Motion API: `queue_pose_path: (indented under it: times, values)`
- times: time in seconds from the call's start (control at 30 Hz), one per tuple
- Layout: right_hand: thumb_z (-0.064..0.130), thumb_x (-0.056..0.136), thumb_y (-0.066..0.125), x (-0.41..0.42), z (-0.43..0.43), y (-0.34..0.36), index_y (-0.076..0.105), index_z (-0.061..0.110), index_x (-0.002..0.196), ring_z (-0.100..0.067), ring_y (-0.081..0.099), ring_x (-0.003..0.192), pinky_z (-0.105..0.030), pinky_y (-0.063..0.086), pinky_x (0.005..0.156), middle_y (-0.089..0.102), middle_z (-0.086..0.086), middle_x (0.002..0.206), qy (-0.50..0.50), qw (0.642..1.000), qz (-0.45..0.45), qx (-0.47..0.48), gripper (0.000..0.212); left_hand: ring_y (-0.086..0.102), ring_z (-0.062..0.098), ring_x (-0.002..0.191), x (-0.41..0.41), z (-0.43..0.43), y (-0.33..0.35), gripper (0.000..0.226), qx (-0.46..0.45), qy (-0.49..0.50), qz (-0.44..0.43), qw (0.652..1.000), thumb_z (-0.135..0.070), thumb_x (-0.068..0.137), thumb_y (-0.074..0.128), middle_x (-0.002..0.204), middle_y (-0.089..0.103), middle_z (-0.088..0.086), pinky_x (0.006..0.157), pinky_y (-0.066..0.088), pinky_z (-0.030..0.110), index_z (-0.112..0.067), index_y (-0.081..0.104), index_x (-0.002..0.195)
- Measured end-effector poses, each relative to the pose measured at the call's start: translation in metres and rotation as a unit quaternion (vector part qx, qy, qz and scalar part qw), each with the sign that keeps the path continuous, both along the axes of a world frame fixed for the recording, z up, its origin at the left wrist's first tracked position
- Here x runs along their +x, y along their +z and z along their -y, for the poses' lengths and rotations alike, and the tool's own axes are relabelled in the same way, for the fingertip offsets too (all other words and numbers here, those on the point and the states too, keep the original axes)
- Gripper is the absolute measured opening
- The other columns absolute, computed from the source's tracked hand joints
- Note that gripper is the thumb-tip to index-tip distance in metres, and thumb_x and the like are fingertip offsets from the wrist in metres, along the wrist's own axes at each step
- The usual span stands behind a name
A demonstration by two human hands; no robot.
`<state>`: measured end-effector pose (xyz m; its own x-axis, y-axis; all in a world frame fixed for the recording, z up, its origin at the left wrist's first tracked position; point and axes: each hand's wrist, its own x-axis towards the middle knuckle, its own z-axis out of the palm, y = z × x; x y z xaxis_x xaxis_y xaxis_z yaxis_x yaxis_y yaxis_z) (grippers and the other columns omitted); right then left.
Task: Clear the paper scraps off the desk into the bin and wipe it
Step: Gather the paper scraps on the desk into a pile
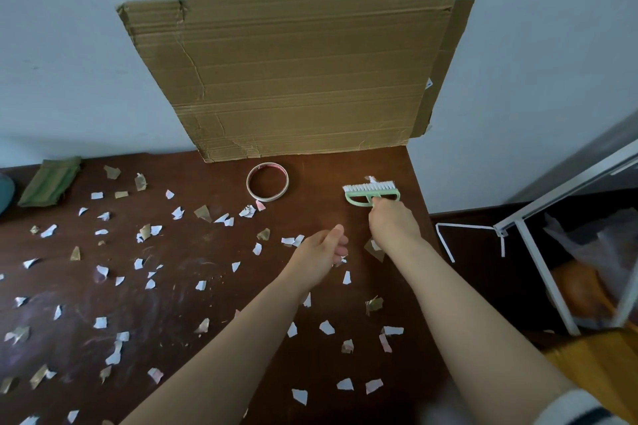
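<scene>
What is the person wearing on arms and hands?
Left hand and right hand are bare: no gloves, rings or watch show. Forearms are uncovered. A dark-and-white striped sleeve starts near the right elbow; no sleeve shows on the left.

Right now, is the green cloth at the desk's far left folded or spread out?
Folded. The green cloth lies as a compact, layered bundle on the desk, creases showing.

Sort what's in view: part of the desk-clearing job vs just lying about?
Job:
paper scraps scattered over the desk
green brush, gripped by the right hand
left hand, hovering, holding nothing
bin beside the desk
green cloth at far left, likely for wiping

Lying about:
tape roll
cardboard sheet propped at the desk's back edge
</scene>
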<state>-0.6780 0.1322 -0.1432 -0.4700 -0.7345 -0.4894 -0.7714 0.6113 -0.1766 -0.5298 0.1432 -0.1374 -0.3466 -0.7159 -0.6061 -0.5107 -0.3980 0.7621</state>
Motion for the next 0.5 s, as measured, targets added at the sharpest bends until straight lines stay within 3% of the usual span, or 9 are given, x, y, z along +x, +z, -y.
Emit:
queue_pose_path:
  times: [0.17, 0.33, 0.4, 0.5]
  values:
    - [0.015, 0.098, 0.037, 0.005, -0.025, -0.007, 0.048, 0.016, 0.13, -0.025, 0.058, 0.101, -0.03, 0.041, 0.068, 0.059, -0.009, 0.113, 0.025, 1.0, 0.0, -0.011, 0.033, 0.059, 0.011, 0.099, 0.004, 0.003, 0.0, 0.04, 0.006, 0.001, 0.01, 1.0, -0.046, 0.099, 0.03, 0.105, 0.065, -0.003, 0.09, 0.044, 0.028, -0.02, 0.06, 0.109]
    - [0.016, 0.1, 0.034, -0.004, -0.01, -0.002, 0.038, 0.018, 0.14, -0.025, 0.058, 0.105, -0.031, 0.047, 0.074, 0.058, -0.01, 0.118, 0.028, 0.998, 0.004, -0.061, 0.039, 0.059, 0.011, 0.098, 0.001, 0.0, 0.0, 0.042, 0.009, -0.014, 0.012, 1.0, -0.045, 0.1, 0.029, 0.104, 0.065, -0.002, 0.087, 0.043, 0.026, -0.018, 0.059, 0.11]
    - [0.02, 0.101, 0.034, -0.006, -0.013, 0.0, 0.038, 0.02, 0.141, -0.023, 0.06, 0.101, -0.028, 0.045, 0.07, 0.061, -0.008, 0.115, 0.037, 0.994, 0.008, -0.102, 0.04, 0.059, 0.011, 0.097, 0.001, 0.001, -0.001, 0.041, 0.001, -0.01, 0.01, 1.0, -0.044, 0.1, 0.03, 0.103, 0.065, -0.002, 0.086, 0.043, 0.026, -0.018, 0.06, 0.111]
    - [0.023, 0.1, 0.039, -0.002, -0.028, 0.002, 0.043, 0.024, 0.14, -0.02, 0.062, 0.097, -0.025, 0.043, 0.067, 0.065, -0.005, 0.112, 0.067, 0.983, 0.029, -0.171, 0.041, 0.059, 0.009, 0.092, 0.0, 0.005, -0.002, 0.034, -0.03, 0.018, 0.013, 0.999, -0.04, 0.099, 0.037, 0.099, 0.065, -0.005, 0.075, 0.044, 0.022, -0.018, 0.06, 0.111]
